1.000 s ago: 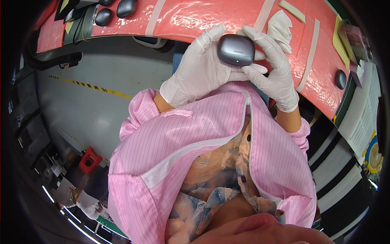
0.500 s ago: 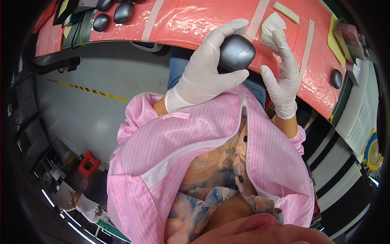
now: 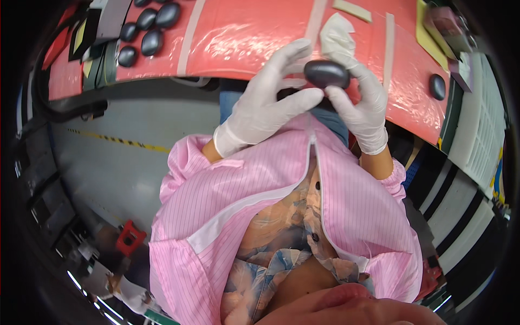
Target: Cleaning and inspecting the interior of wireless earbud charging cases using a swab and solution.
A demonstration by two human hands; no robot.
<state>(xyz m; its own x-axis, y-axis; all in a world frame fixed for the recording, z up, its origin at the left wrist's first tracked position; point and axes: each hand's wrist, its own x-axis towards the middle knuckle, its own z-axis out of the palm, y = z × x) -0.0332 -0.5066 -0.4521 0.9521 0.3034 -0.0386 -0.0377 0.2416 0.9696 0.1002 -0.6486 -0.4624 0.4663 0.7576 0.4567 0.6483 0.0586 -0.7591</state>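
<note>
A person in a pink striped coat (image 3: 233,195) sits at a bench, seen from above, wearing white gloves. A dark grey, rounded case (image 3: 326,73) is held at the bench's near edge, in front of the chest. The right hand (image 3: 365,105) has it in a narrow grip, thumb at the lower edge and fingers behind the right end. The left hand (image 3: 260,103) is curved wide, fingers and thumb spread around the case's left side; whether its thumb touches the case cannot be told.

Half a second earlier the left hand held the case and the right hand stood apart from it, fingers spread. Now the case has passed to the right hand and been turned, showing a smooth, narrower side. The view has shifted too, bringing more of the loose cases (image 3: 152,42) into sight at upper left.

The bench has a glossy red cover (image 3: 238,38) crossed by pale strips (image 3: 192,32). A crumpled white cloth (image 3: 336,35) lies just beyond the right hand's fingers, with a pale bar (image 3: 352,11) farther back. One lone case (image 3: 437,86) sits near the right edge.

Behind, a grey floor (image 3: 141,108) carries a yellow-and-black line (image 3: 119,141); a red stool (image 3: 130,237) stands at lower left.
</note>
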